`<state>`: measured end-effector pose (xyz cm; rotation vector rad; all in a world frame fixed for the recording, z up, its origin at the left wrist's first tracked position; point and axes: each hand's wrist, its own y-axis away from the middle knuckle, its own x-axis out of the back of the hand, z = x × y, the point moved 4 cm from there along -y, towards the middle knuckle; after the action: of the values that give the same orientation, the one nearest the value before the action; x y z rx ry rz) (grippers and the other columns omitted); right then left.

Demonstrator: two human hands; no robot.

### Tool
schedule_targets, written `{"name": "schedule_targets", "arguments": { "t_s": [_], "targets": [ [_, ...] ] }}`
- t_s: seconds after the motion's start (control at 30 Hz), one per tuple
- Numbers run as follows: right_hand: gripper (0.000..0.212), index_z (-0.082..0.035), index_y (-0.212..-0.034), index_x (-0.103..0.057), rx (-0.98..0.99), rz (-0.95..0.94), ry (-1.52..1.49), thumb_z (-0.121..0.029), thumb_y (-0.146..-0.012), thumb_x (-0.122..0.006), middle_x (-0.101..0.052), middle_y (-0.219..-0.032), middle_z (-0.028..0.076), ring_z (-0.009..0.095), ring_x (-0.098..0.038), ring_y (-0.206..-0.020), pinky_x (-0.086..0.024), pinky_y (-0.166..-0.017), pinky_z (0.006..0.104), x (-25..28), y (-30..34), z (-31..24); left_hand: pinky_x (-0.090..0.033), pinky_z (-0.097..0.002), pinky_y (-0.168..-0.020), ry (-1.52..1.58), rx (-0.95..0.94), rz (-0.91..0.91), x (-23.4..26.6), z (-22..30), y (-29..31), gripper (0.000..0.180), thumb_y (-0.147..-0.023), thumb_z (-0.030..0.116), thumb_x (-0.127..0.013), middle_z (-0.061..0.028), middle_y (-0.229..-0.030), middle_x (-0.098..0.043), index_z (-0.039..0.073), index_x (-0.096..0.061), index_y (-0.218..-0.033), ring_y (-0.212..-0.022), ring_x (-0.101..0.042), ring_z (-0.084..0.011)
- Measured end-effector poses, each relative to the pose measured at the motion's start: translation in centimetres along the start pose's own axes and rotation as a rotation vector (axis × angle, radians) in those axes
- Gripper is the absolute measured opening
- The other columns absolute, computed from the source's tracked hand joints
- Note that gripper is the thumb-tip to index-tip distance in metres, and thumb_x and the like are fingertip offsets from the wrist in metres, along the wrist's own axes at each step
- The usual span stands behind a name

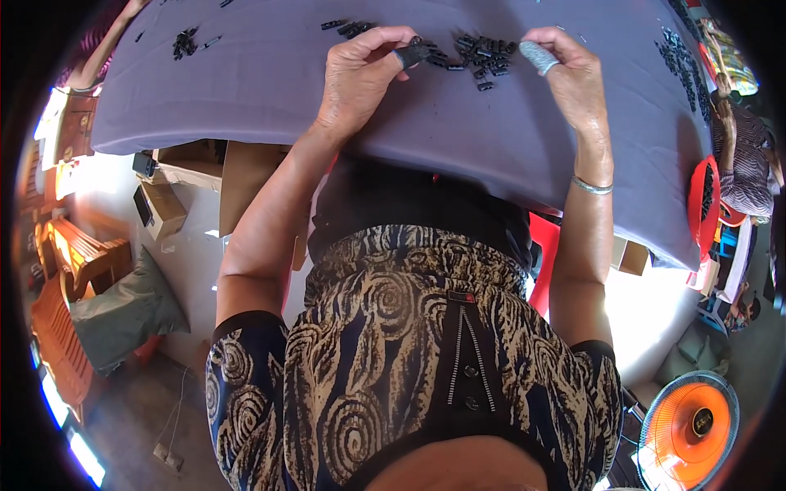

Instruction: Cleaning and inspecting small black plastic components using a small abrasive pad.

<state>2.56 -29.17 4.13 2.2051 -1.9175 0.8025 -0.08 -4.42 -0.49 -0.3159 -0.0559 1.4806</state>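
My left hand (358, 78) is over the purple-grey cloth on the table (246, 90), thumb and fingers pressed together. A dark wrap (411, 54) covers its thumb, and small black pieces lie right beside the tips. What it pinches blends into those dark parts. Just to the right of a loose heap of small black cylindrical parts (485, 56), my right hand (577, 78) has its thumb and index finger closed together. Its thumb wears a pale grey wrap (539, 57). Anything between these fingertips is too small to make out. Another cluster of black parts (348, 29) lies behind my left hand.
More black parts (187, 42) lie far left, and a long spread of them (684, 69) far right. A red basin (704, 200) stands at the table's right edge. Other people's arms (98, 57) reach in at both sides. An orange fan (689, 430) stands lower right; cardboard boxes (250, 176) sit below the table.
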Motion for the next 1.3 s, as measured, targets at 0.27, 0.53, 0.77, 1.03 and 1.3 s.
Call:
{"name": "schedule_targets", "arguments": {
  "t_s": [0.27, 0.53, 0.77, 1.03, 1.3],
  "targets": [
    [0.016, -0.008, -0.091, -0.064, 0.038, -0.051, 0.289, -0.001, -0.077, -0.064, -0.064, -0.081, 0.004, 0.015, -0.063, -0.074, -0.05, -0.069, 0.026, -2.1, 0.1, -0.2, -0.05, -0.0218, -0.064, -0.147, 0.002, 0.019, -0.2, -0.4, 0.1, 0.023, -0.083, -0.006, -0.056, -0.0052, -0.092, -0.064, 0.0, -0.063, -0.104, -0.078, -0.06, -0.0102],
    [0.02, -0.006, -0.091, -0.064, 0.169, -0.149, 0.297, 0.005, -0.075, -0.06, -0.059, -0.08, 0.006, 0.02, -0.059, -0.069, -0.046, -0.062, 0.0325, -4.5, 0.5, -1.6, -0.051, -0.0223, -0.065, -0.131, 0.01, 0.026, -0.5, 0.1, 0.1, 0.027, -0.078, -0.009, -0.054, -0.0033, -0.09, -0.063, 0.001, -0.064, -0.1, -0.078, -0.058, -0.0079],
    [0.022, -0.007, -0.091, -0.064, 0.166, -0.1, 0.388, 0.006, -0.074, -0.059, -0.058, -0.079, 0.007, 0.023, -0.058, -0.068, -0.046, -0.062, 0.0334, -4.2, 0.2, -0.9, -0.051, -0.0231, -0.066, -0.18, 0.029, 0.012, -0.3, -0.2, 0.2, 0.027, -0.081, -0.009, -0.052, -0.0041, -0.095, -0.063, 0.001, -0.063, -0.103, -0.082, -0.06, -0.0096],
    [0.028, -0.008, -0.094, -0.063, 0.208, -0.179, 0.344, 0.008, -0.072, -0.056, -0.056, -0.081, 0.006, 0.024, -0.058, -0.072, -0.045, -0.064, 0.0348, -4.8, -0.3, -1.6, -0.051, -0.0232, -0.068, -0.207, 0.001, -0.023, -0.4, -0.2, 0.2, 0.028, -0.081, -0.009, -0.053, -0.0034, -0.094, -0.063, 0.002, -0.063, -0.104, -0.084, -0.059, -0.0092],
    [0.016, -0.003, -0.083, -0.056, 0.346, -0.401, 0.517, 0.006, -0.071, -0.056, -0.05, -0.075, 0.008, 0.026, -0.054, -0.074, -0.043, -0.063, 0.0393, -5.5, -1.9, -1.9, -0.049, -0.0218, -0.069, -0.195, -0.046, -0.062, -0.6, 0.0, 0.3, 0.028, -0.08, -0.009, -0.054, -0.0005, -0.092, -0.061, 0.003, -0.064, -0.103, -0.083, -0.056, -0.0071]
  ]
}}
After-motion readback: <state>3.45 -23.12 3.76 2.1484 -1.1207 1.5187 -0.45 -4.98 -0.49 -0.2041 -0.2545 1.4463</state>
